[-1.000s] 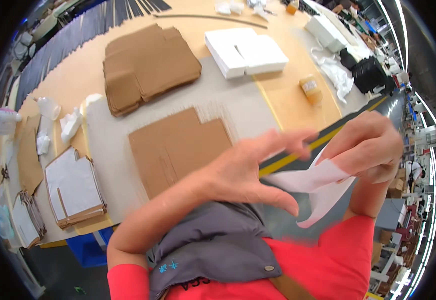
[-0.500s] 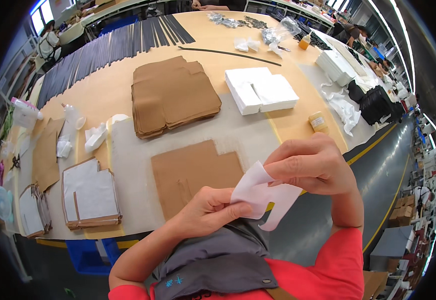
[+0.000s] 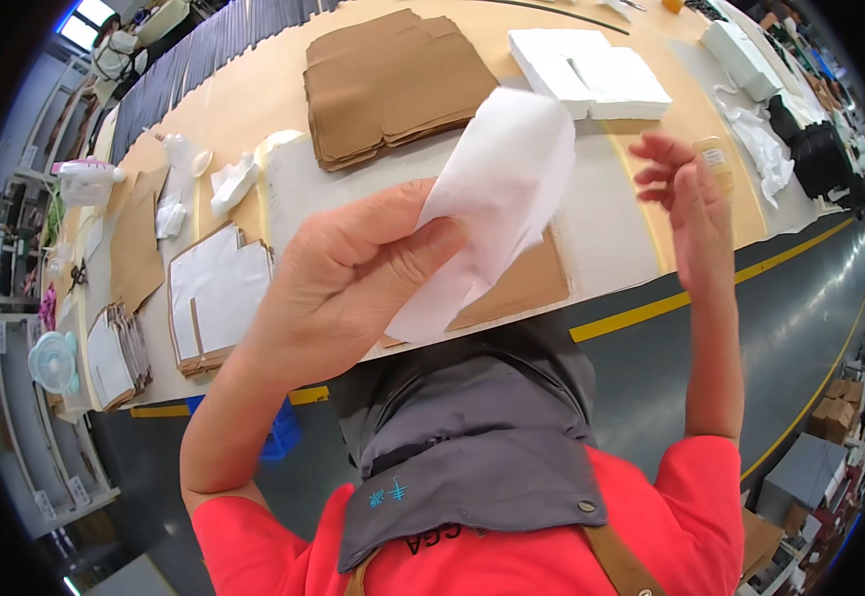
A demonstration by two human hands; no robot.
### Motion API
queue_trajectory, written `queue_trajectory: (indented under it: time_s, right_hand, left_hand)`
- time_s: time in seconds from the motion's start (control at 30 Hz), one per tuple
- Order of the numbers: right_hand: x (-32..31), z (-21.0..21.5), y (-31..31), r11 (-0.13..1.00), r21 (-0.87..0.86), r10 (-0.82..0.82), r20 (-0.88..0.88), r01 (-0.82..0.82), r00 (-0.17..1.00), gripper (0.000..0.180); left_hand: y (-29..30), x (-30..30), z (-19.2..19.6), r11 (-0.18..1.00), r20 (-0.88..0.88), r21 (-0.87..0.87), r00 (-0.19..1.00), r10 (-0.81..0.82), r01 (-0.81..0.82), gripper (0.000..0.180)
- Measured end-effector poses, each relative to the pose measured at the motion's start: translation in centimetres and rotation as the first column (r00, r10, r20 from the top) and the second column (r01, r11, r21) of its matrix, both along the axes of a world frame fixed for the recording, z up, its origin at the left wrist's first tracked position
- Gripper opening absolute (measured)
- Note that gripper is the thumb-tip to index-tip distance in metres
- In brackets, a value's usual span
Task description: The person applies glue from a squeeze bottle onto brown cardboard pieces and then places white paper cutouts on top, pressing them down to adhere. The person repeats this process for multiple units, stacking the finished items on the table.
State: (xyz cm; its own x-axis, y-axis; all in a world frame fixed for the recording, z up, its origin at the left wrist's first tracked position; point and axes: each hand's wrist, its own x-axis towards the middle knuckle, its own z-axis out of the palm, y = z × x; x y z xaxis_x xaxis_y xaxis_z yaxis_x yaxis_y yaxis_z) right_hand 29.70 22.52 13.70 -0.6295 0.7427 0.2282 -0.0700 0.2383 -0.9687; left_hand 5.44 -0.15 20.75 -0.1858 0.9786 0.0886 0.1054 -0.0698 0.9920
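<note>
My left hand point(image 3: 338, 273) pinches a thin white sheet point(image 3: 517, 149) between thumb and fingers, holding it raised above the table's near edge. The sheet is bent and slopes up to the right. Off to its right, my right hand point(image 3: 689, 204) is up with fingers apart and nothing in it. Close beside that hand stands a small jar with yellowish contents point(image 3: 717, 164), partly covered by it. A single brown panel point(image 3: 530, 283) lies below the sheet, mostly hidden. Beyond it are a stack of brown panels point(image 3: 398, 79) and a stack of white pieces point(image 3: 596, 74).
At the left are brown pieces faced in white point(image 3: 222, 288), a smaller similar stack point(image 3: 113, 353) and a small light-blue fan point(image 3: 52, 363). Dark strips point(image 3: 204, 65) line the far left. Crumpled white material point(image 3: 760, 149) and a black bundle point(image 3: 820, 159) lie at the right.
My right hand has let go of the white sheet and moved right, fingers spread. My left hand has lifted the sheet. The view has shifted, so the table sits higher in the picture.
</note>
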Motion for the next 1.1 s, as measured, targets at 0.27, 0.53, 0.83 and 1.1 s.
queue_trajectory:
  time_s: [0.27,0.53,0.83,1.1]
  right_hand:
    - [-5.6,-7.4,-7.9,0.857,-0.392,0.296,-0.158,-0.335,0.942,0.085]
    - [-8.2,-5.0,-12.2,0.418,-0.706,0.225,-0.53,-0.573,0.817,0.052]
    - [-6.8,2.1,-10.4,0.765,-0.622,0.067,-0.18,-0.166,0.981,0.018]
    - [-2.8,-3.0,-11.3,0.852,-0.521,0.094,0.255,0.055,0.962,0.019]
  left_hand:
    - [-2.2,-0.5,3.0,0.988,-0.105,0.071,0.984,0.146,-0.139,0.029]
    - [-6.0,-2.9,2.4,0.876,-0.146,0.267,0.881,0.45,-0.402,0.044]
    - [-10.7,-7.2,-2.7,0.938,0.28,0.041,0.905,0.319,-0.343,0.056]
    - [-6.8,0.8,-10.5,0.916,0.737,-0.326,0.544,0.401,-0.233,0.035]
